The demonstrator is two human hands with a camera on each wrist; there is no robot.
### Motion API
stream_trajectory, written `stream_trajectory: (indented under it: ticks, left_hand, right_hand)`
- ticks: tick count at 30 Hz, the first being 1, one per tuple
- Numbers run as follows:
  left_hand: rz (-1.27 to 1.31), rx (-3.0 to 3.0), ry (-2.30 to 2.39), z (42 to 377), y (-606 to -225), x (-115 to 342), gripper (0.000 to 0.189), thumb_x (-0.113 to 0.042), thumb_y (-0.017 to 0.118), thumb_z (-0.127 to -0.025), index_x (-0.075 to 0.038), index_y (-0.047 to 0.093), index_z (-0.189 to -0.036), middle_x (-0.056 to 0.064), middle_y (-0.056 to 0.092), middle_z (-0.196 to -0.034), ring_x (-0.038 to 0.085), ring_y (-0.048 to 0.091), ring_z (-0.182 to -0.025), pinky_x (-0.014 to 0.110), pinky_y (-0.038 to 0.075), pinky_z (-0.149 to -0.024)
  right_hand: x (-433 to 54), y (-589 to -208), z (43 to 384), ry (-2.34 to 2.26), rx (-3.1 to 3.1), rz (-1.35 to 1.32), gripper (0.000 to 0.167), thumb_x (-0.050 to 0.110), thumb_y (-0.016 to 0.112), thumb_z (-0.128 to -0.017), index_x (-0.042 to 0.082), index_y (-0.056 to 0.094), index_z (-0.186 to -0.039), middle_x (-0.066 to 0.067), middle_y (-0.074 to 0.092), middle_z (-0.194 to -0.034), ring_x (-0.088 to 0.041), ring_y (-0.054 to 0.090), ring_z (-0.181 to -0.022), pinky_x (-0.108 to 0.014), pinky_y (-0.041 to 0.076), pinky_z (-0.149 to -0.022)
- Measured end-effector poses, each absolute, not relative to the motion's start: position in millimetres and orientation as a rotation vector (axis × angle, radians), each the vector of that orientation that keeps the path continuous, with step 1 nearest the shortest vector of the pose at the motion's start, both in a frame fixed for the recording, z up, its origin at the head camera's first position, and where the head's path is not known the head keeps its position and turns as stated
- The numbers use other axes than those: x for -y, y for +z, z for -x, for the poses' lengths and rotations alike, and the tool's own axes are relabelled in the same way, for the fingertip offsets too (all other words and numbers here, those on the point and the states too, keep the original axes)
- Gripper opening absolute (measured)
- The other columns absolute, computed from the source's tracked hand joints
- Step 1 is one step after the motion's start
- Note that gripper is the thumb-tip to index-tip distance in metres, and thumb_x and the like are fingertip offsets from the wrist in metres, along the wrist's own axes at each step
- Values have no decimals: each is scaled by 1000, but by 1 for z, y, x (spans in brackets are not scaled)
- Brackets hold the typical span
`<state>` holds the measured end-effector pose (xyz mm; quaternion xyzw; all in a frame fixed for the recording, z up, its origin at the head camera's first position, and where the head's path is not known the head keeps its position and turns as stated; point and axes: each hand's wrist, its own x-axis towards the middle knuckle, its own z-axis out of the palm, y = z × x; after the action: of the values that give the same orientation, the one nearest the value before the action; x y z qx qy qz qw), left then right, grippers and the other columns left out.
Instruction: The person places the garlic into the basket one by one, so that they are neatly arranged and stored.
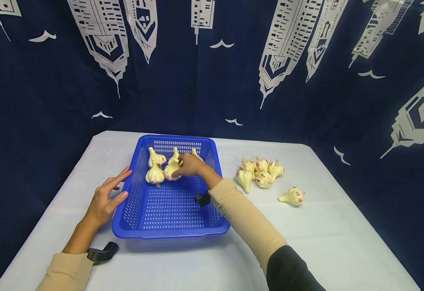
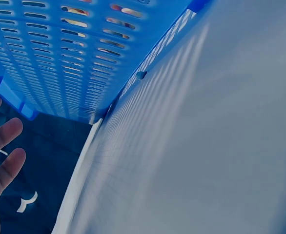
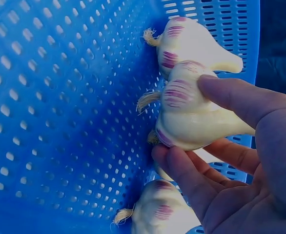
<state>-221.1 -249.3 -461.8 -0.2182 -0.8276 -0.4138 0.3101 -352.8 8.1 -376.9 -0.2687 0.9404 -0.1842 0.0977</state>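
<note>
On the tabletop (image 1: 328, 242), the basket (image 1: 172, 233) stands between the hands. The left hand (image 1: 104, 198) lies loosely at its rim, fingers extended, so a push from the right hand (image 1: 192, 164) might make it slide. Inside, the right hand pinches a garlic bulb (image 3: 187, 122); its smooth surface could slip, or careless placing could topple neighbouring bulbs (image 1: 154, 175).

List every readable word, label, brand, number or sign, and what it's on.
No readable text in any view.
Blue basket: no lettering seen.
Garlic bulbs: purple streaks only, no labels seen.
Dark blue backdrop: white building pictures, no legible words.
Black wrist strap: no marking legible.
</note>
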Motion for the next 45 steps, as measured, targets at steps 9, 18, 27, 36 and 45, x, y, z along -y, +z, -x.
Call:
stream_trajectory:
  ticks: [9,18,27,36,45]
  left_hand:
    - [588,2169,-1103,222,-462,250,57,-7,57,-80,-1,57,-137,18,52,-143,4,52,-110,26,40,-78]
    - [570,2186,-1103,222,-461,248,56,-8,56,-80,0,57,-136,19,51,-143,4,51,-109,28,40,-78]
    - [589,2157,-1116,219,-459,247,57,-7,56,-79,0,57,-136,19,51,-143,0,50,-109,25,39,-77]
    - [579,2171,-1119,220,-459,247,57,-8,56,-80,-1,57,-137,17,51,-144,2,51,-110,26,39,-78]
    - [559,2196,-1111,221,-462,248,56,-9,55,-81,0,57,-137,18,51,-144,2,50,-111,30,39,-78]
  right_hand:
    - [-11,-378,353,-522,-2733,779,52,32,79,-81,-2,66,-118,-10,70,-107,-17,62,-88,-30,50,-86]
    - [-16,-377,355,-637,-2596,751,37,26,76,-85,-4,67,-106,-9,70,-80,-22,70,-74,-24,52,-64]
    - [-10,-379,355,-577,-2706,728,39,33,74,-87,-2,68,-105,-4,68,-77,-12,65,-65,-23,50,-65]
    - [-11,-378,353,-582,-2755,723,56,36,74,-86,-3,64,-124,-13,71,-112,-24,66,-101,-33,51,-89]
    - [-14,-378,352,-632,-2737,728,55,31,82,-79,-3,66,-120,-13,70,-116,-25,64,-104,-37,44,-100]
